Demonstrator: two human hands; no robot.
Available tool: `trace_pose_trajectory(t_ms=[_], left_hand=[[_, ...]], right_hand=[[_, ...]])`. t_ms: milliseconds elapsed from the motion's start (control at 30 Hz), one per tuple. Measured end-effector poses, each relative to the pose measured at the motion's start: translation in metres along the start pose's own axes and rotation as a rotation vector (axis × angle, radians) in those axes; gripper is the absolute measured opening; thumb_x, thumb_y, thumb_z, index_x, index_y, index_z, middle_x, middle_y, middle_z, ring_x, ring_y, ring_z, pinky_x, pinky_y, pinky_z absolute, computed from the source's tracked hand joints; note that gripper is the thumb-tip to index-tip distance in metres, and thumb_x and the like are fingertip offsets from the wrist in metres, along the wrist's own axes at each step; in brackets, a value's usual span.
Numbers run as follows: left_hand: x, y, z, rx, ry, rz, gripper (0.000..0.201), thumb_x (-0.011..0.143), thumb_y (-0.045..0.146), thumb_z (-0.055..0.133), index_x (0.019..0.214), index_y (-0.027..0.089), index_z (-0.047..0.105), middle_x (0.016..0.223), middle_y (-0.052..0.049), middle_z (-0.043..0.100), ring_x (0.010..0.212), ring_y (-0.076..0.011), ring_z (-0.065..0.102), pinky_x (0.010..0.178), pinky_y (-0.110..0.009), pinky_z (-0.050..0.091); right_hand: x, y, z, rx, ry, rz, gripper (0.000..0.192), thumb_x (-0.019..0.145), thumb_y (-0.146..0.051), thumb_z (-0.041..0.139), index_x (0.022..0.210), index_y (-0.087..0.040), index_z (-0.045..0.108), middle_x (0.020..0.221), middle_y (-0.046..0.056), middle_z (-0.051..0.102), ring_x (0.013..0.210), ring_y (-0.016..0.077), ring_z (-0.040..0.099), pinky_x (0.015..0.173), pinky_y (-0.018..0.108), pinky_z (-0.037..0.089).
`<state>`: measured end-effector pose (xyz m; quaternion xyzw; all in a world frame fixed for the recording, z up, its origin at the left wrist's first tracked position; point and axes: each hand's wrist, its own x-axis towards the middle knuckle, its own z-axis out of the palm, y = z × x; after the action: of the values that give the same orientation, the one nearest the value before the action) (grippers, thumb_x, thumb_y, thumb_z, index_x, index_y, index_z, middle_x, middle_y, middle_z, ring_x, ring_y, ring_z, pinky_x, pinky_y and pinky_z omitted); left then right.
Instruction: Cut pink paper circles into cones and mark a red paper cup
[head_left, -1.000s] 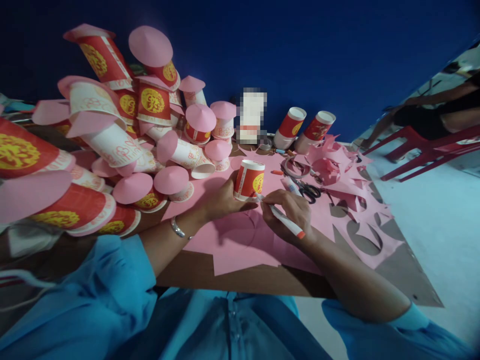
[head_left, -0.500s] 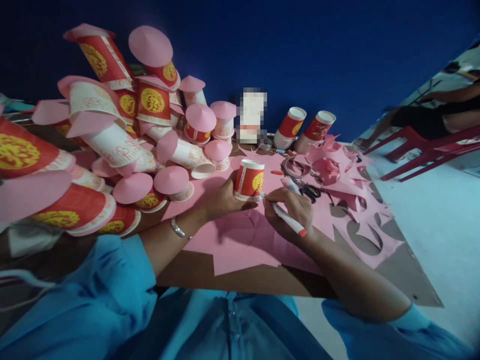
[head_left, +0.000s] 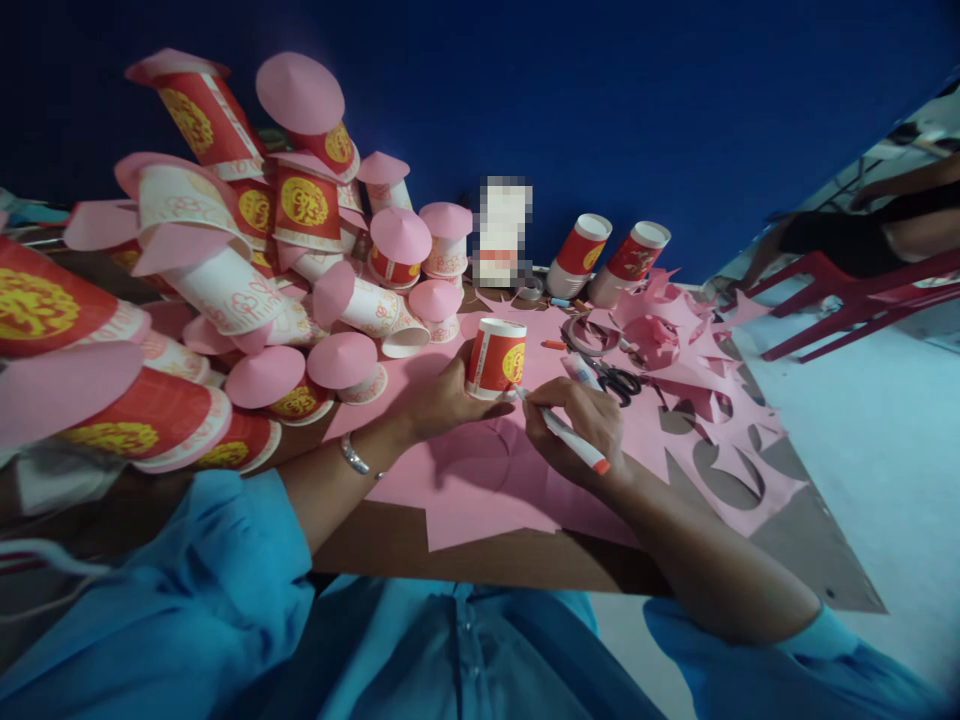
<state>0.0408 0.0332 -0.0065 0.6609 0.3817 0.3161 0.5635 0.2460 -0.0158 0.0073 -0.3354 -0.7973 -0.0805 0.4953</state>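
Observation:
A red and white paper cup (head_left: 495,362) with a yellow emblem is gripped from its left side and below by my left hand (head_left: 447,400), just above pink paper sheets. My right hand (head_left: 574,430) is closed around a white marker pen (head_left: 568,438) with an orange-red end. The pen's tip meets the cup's lower right side, near the emblem. Beneath both hands the pink paper (head_left: 487,505) lies in overlapping sheets. Black scissors (head_left: 621,382) rest just behind my right hand, beside a small white tube (head_left: 580,370).
Many cups with pink cone tops (head_left: 307,208) are heaped on the left. Two stacks of cups (head_left: 579,258) lean by the blue wall. Cut pink scraps (head_left: 690,350) cover the table's right side. A roll of tape (head_left: 531,288) lies near the wall. A person sits on a red stool (head_left: 825,290).
The cup and both hands have shifted very slightly left. The pen tip has moved a little along the cup's lower side. The heap of cups stays as it was.

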Motion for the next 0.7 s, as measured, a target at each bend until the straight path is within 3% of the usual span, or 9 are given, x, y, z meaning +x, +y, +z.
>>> trace_pose_trajectory(t_ms=[300, 700], left_hand=[[0.0008, -0.0006, 0.0018, -0.028, 0.015, 0.005, 0.094, 0.072, 0.057, 0.092, 0.143, 0.02, 0.043, 0.133, -0.016, 0.073, 0.123, -0.0342, 0.072, 0.104, -0.05, 0.059], [-0.0001, 0.0023, 0.0005, 0.011, 0.019, -0.005, 0.085, 0.073, 0.055, 0.092, 0.137, 0.022, 0.046, 0.128, -0.014, 0.076, 0.122, -0.0359, 0.073, 0.103, -0.053, 0.059]], right_hand=[[-0.0011, 0.0006, 0.0008, 0.003, 0.004, -0.006, 0.019, 0.09, -0.007, 0.065, 0.092, -0.025, 0.059, 0.07, -0.005, 0.072, 0.056, 0.0124, 0.069, 0.056, 0.024, 0.052], [-0.0037, 0.0013, 0.0001, -0.03, -0.011, 0.012, 0.019, 0.089, -0.007, 0.065, 0.089, -0.025, 0.059, 0.067, -0.005, 0.069, 0.053, 0.0119, 0.065, 0.055, 0.025, 0.049]])
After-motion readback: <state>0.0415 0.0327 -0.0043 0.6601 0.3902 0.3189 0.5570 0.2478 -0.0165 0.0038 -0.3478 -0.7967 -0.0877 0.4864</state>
